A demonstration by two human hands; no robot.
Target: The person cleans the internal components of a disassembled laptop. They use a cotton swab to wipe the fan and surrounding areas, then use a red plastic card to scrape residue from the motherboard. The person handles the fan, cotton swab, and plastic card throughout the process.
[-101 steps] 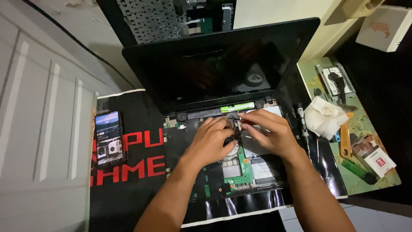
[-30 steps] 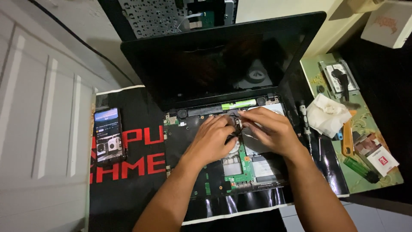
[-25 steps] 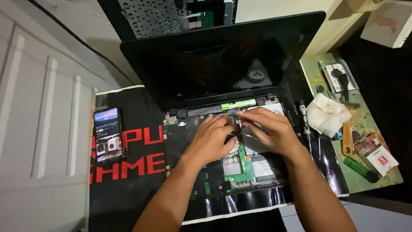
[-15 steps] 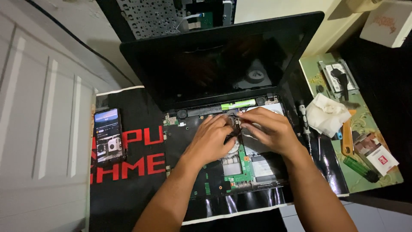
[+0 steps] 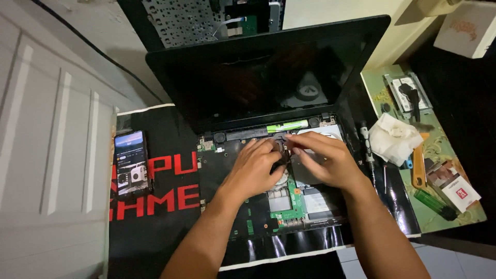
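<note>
**Both hands working at the fan end of an opened laptop**

The left hand [image 5: 254,168] lies curled over the dark base of the laptop [image 5: 268,170], its fingertips bent down near the hinge; whether that grip pinches anything I cannot tell, as the fingers hide what lies under them. The right hand [image 5: 324,161] meets it from the other side, forefinger and thumb drawn together at a small part just below the hinge bar; whether they are closed on it is too small to tell. The work sits at the top middle of the open base, above the green circuit board [image 5: 285,202] and beside the silver plate. In my judgement the step goes best with one hand steadying the base while the other moves gently, with no prying against the board.

Outward lie the dark screen [image 5: 268,72] tilted back, a phone [image 5: 131,163] on the black mat [image 5: 155,217] at left, and at right a screwdriver [image 5: 367,147], a crumpled white tissue [image 5: 395,138], an orange tool [image 5: 417,165] and a green lighter [image 5: 433,201] on the tabletop.

Against the frame half a second back, both hands hold almost the same place; only the fingertips have shifted slightly
</note>
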